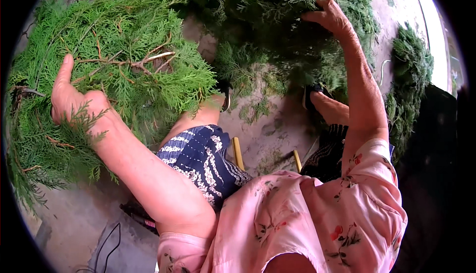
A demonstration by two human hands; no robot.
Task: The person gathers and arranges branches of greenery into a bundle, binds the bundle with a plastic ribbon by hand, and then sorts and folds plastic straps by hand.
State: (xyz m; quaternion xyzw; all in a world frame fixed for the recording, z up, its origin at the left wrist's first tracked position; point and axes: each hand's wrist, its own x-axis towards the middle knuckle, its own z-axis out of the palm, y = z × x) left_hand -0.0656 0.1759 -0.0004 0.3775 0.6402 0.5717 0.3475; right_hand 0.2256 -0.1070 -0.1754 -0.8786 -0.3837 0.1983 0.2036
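Note:
My left hand (pixel 82 102) is at the left, sunk among a thick bundle of bright green evergreen branches (pixel 119 35). Its thumb points up along the bundle, while the other fingers curl under and are partly hidden by sprigs. Brown cut stems (pixel 144 63) show on top of the bundle, which lies over my left leg. With the arm stretched forward, my right hand (pixel 329 19) is at the far right edge of a darker evergreen pile (pixel 248 5). Its fingers are bent around an evergreen branch (pixel 302 40), which looks blurred below the hand.
Loose green clippings (pixel 258 107) litter the concrete floor (pixel 243 129) between my feet. Another heap of evergreen (pixel 409 69) lies at the right. Yellowish seat legs (pixel 238 154) show between my knees. A thin black cord (pixel 106 243) lies at the lower left.

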